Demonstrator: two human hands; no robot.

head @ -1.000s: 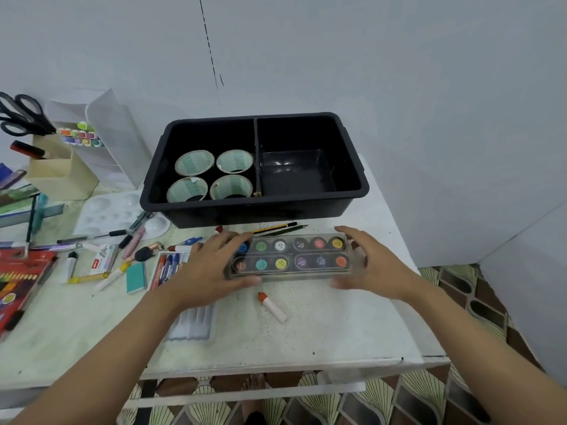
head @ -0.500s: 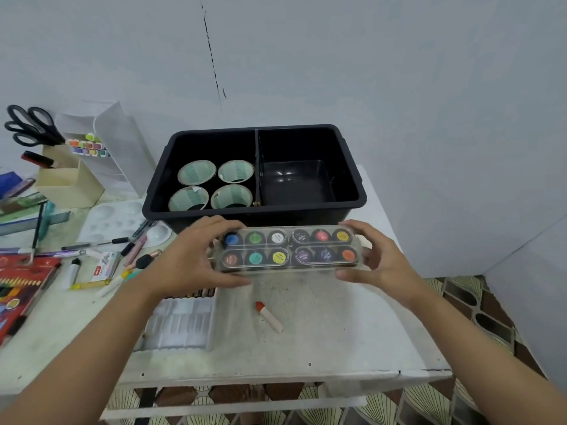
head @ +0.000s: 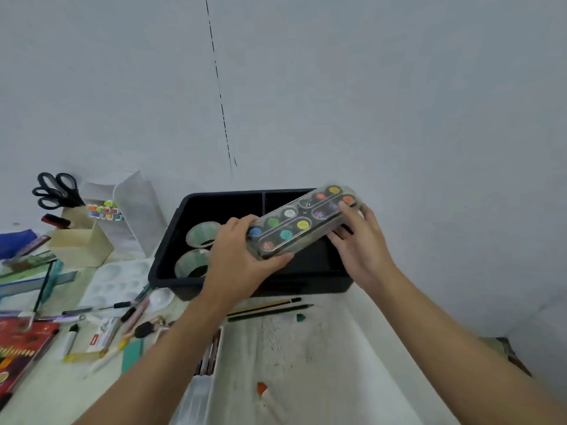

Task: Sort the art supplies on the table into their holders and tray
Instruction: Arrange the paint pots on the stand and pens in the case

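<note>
A clear watercolour paint case point(head: 302, 222) with coloured pans hangs tilted over the black tray point(head: 171, 259), its right end higher and further back. My left hand point(head: 242, 259) grips its near left end, thumb under the front edge. My right hand point(head: 359, 243) holds the right end with the fingers curled round it. The case is above the tray's right compartment. Green-lined round cup holders point(head: 202, 233) stand in the left compartment, partly hidden by my left hand.
Two pencils point(head: 270, 308) lie in front of the tray. Left of them are pens, brushes, a white palette point(head: 122, 283), a teal eraser point(head: 132, 354) and a red pencil box point(head: 21, 348). A beige holder point(head: 79, 243) with scissors point(head: 55, 191) stands back left. An orange-capped stick point(head: 270, 400) lies near the front.
Both hands lifted the paint case off the table, carried it back over the tray and turned it so that its right end points away. The camera tilted upward.
</note>
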